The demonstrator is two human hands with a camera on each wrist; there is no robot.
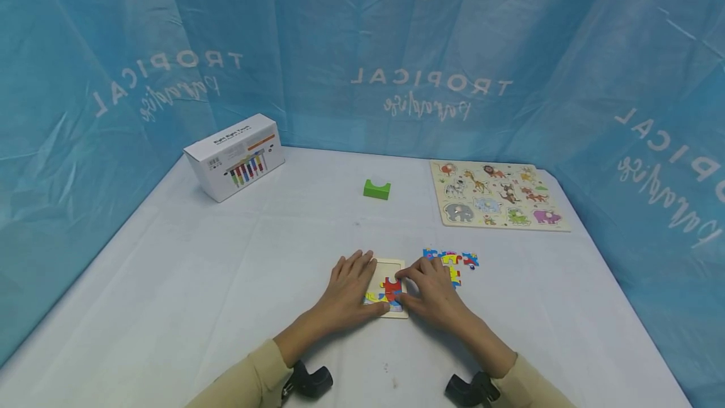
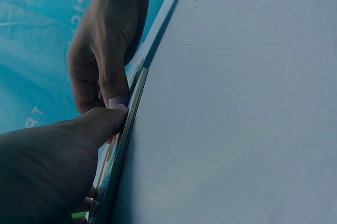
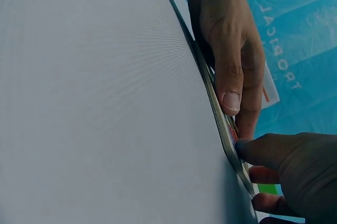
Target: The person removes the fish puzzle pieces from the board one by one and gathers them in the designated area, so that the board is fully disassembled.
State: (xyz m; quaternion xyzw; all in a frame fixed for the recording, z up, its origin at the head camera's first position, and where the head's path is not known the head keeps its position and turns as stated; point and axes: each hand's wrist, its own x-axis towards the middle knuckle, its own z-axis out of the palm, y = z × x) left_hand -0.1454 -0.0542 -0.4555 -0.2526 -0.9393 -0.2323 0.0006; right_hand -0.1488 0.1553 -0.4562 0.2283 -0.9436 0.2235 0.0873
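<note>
A small wooden jigsaw tray [image 1: 386,267] lies on the white table, its near part filled with yellow, red and blue pieces and its far part bare. My left hand [image 1: 347,288] rests along the tray's left side, fingers straight, thumb on the near edge. At the right side, my right hand [image 1: 435,298] has index finger and thumb bent around a red puzzle piece [image 1: 389,286] within the tray. Loose puzzle pieces [image 1: 470,259] lie just beyond the right hand, partly hidden by it. In the right wrist view, the right thumb [image 3: 258,147] is down at the tray's edge.
A green block [image 1: 376,191] with a curved notch stands farther back. At the back right lies an animal peg board [image 1: 495,197]. A white box [image 1: 238,156] sits at the back left. Blue printed curtains [image 1: 351,36] enclose the table's back and sides.
</note>
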